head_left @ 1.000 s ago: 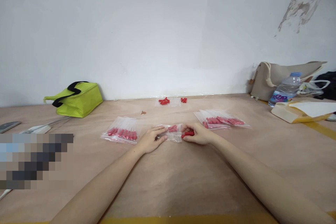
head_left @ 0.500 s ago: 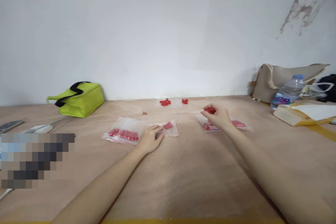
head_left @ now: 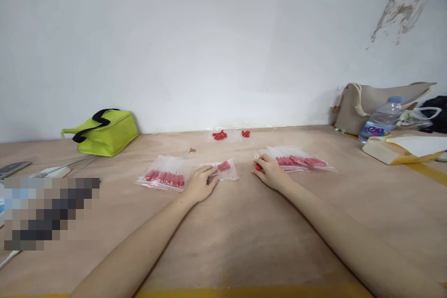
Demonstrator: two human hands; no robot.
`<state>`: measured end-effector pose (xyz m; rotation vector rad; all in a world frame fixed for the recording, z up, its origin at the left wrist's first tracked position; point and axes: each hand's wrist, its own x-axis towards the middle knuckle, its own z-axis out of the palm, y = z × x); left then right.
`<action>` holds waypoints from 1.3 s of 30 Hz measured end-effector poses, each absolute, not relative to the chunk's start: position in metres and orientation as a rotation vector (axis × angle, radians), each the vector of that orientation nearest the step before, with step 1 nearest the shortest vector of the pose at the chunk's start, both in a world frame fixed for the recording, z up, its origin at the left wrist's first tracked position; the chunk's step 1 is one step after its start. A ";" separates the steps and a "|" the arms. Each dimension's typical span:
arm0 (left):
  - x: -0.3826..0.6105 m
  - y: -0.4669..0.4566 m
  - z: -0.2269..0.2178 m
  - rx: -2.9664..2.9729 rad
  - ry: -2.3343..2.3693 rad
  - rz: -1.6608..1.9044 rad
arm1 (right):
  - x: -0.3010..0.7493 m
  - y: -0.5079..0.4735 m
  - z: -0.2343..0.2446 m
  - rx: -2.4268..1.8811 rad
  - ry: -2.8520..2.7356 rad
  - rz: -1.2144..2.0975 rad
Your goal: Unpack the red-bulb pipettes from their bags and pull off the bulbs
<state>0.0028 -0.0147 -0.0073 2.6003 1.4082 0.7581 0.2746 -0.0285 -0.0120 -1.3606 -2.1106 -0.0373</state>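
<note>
i have the left hand (head_left: pixel 200 185) laid low over the bench (head_left: pixel 223 242), thumb apart from the fingers, fingertips at the left end of a clear pouch (head_left: pixel 233 175) with red pieces (head_left: pixel 224 165) inside; whether that grip pinches any film, i cannot tell. the right hand (head_left: pixel 270 173) has its grip narrow around a red piece (head_left: pixel 258 167), at the left end of the fanned pouches (head_left: pixel 310 162). fingers cover most of that piece, so i can't see whether film wraps it.

to do this well, i'd press the left fingertips just hard enough to stop the pouch sliding, as thin film likely slips or creases. on the right i'd pinch the red part alone and lift the knuckles, since a brushed edge could drag the fan apart. the stacked pouches (head_left: pixel 164 175) sit just beside my left hand, so i'd avoid sweeping outward.
</note>
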 end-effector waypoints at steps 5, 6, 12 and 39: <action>0.004 -0.016 -0.006 2.600 1.420 0.739 | 0.276 -0.027 -0.014 -1.355 -2.073 -0.031; 0.004 -0.016 -0.006 2.600 1.426 0.735 | 0.276 -0.027 -0.015 -1.351 -2.077 -0.025; 0.003 -0.015 -0.008 2.611 1.423 0.755 | 0.275 -0.032 -0.013 -1.348 -2.102 -0.035; 0.003 -0.017 -0.001 2.679 1.218 0.673 | 0.259 -0.038 -0.004 -1.458 -2.266 -0.318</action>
